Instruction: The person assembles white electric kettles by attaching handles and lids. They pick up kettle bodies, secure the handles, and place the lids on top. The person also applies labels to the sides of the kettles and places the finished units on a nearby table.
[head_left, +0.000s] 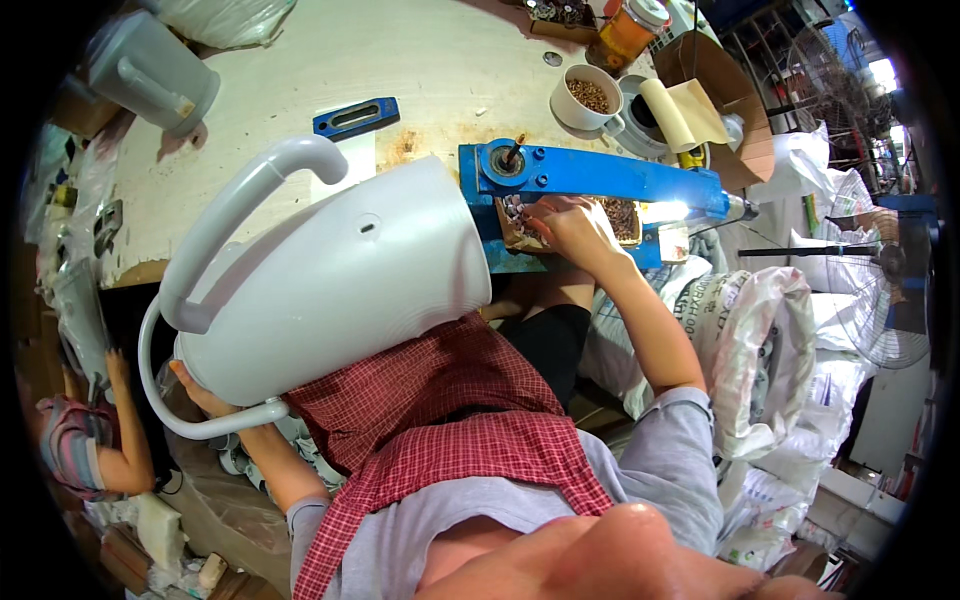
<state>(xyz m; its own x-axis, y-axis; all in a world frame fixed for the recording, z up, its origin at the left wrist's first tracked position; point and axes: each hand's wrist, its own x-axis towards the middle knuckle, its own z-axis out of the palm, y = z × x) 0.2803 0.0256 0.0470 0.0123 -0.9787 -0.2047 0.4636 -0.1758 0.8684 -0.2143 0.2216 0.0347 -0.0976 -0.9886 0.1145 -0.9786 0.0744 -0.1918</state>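
Note:
A large light-grey plastic watering can lies tilted across my lap, its wide end toward the right. A thick curved handle rises over it, and a thinner tube loops round its narrow end. My left hand holds it from below at that end; most of the fingers are behind it. My right hand reaches into a small tray of small metal parts under a blue metal press arm. Its fingers are bent together among the parts; what they pinch, if anything, is too small to make out.
On the pale table lie a blue slotted metal block and a white cup of small parts. Another grey jug stands far left. White sacks crowd the right side. A co-worker is at the left.

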